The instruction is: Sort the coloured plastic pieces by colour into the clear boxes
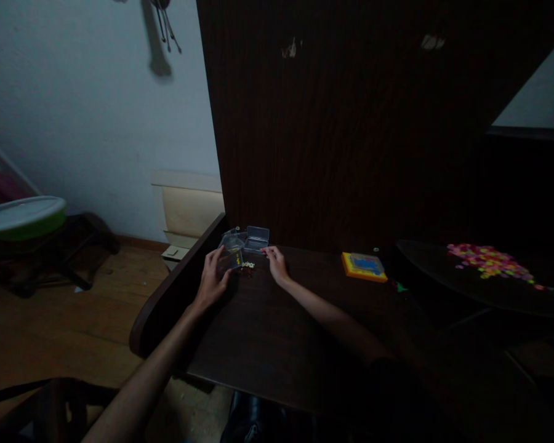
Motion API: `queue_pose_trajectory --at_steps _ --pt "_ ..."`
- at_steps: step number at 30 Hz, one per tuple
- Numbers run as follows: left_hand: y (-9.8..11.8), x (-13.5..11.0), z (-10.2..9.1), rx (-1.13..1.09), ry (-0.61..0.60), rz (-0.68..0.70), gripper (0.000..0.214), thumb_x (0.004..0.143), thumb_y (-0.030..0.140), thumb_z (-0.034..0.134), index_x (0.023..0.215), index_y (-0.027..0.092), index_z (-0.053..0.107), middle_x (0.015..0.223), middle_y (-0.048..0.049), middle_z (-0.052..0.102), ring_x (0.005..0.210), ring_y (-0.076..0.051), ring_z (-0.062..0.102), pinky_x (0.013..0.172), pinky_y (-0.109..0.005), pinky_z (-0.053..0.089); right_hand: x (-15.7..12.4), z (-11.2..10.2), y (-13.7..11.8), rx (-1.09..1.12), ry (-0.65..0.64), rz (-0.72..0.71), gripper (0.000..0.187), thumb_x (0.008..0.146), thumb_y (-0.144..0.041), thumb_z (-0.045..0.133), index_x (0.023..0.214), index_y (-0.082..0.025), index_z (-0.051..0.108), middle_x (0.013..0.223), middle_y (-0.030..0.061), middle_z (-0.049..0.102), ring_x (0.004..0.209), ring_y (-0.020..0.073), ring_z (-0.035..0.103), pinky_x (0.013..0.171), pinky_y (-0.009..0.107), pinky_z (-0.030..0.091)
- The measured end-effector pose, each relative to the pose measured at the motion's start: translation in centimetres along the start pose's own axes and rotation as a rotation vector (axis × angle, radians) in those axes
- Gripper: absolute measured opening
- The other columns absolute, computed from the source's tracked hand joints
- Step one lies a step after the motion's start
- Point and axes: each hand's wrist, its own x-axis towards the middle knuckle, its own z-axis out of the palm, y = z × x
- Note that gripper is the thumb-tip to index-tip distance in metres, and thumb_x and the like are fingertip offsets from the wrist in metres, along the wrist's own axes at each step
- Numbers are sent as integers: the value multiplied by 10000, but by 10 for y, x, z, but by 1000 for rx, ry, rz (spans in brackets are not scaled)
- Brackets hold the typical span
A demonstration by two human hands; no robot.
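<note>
My left hand (211,280) is closed around a clear plastic box (231,261) with small yellow bits showing in it. My right hand (277,263) pinches a small red piece (263,250) between thumb and fingertips, at the front edge of an open clear plastic case (257,234). More clear plastic (233,239) lies behind my left hand; its shape is hard to make out. Several small pale pieces (248,265) lie on the dark wooden table (268,332) between my hands. Some dark reddish pieces beside them are too dim to name.
A yellow-orange box with a blue front (364,267) lies to the right, near a small green item (400,287). Many colourful small pieces (492,261) are heaped on a dark surface at far right. A raised wooden edge (178,283) bounds the table's left side; a dark panel (314,154) stands behind.
</note>
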Motion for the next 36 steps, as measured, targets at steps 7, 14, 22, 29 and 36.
queue_pose_trajectory --at_steps 7,14,22,29,36 --pt "-16 5 -6 295 -157 156 608 871 152 478 1449 251 318 1416 -113 366 1285 -256 486 1070 -438 442 -12 -6 9 -63 3 11 294 900 -431 413 866 -216 609 958 52 710 968 206 631 925 370 473" --pt "-34 2 -1 345 -397 318 630 832 34 363 1419 257 416 1482 -83 401 1392 -247 367 1137 -454 345 -12 -11 13 -84 5 20 250 883 -380 418 828 -224 606 933 40 714 976 212 635 922 377 476" --pt "-41 -3 -9 328 -416 366 514 875 108 384 1352 259 506 1457 -74 450 1396 -256 363 1144 -463 335 -19 -19 10 -111 -19 16 260 896 -333 381 876 -208 608 998 62 715 1019 207 636 960 384 461" --pt "-25 -14 0 395 146 61 619 880 277 536 1451 200 310 1386 -163 411 1204 -289 558 991 -448 506 -28 -17 2 -204 -141 -36 208 899 -292 422 930 -200 605 1062 79 682 1046 209 612 957 406 462" --pt "-10 -16 3 655 136 -121 548 912 383 466 1364 82 398 1349 -222 470 1152 -330 590 892 -413 546 -30 15 -14 -444 -438 -228 391 776 -312 682 1130 -179 584 1269 104 541 1222 236 462 1075 427 355"
